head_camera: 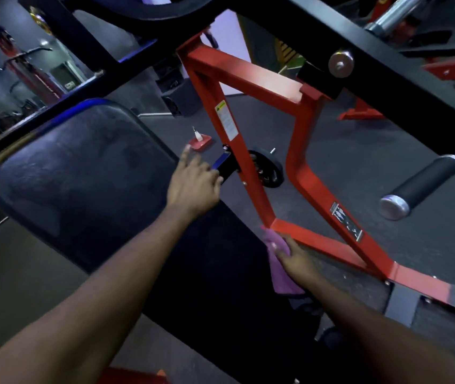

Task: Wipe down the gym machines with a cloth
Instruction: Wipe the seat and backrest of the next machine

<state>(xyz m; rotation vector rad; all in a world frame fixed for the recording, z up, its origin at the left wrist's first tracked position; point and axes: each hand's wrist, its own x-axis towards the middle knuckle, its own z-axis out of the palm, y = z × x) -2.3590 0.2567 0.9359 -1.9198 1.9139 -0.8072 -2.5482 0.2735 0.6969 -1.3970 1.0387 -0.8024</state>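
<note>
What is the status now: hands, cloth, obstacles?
Left hand on black bracket beside seat pad, grip unclear. Right hand holds purple cloth at low corner of red frame. Nothing blocking the frame.

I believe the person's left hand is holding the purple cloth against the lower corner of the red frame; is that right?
Not quite. It is the right hand that holds the purple cloth against the lower corner of the red frame. The left hand holds no cloth and reaches out by the black bracket. The head view shows this.
</note>
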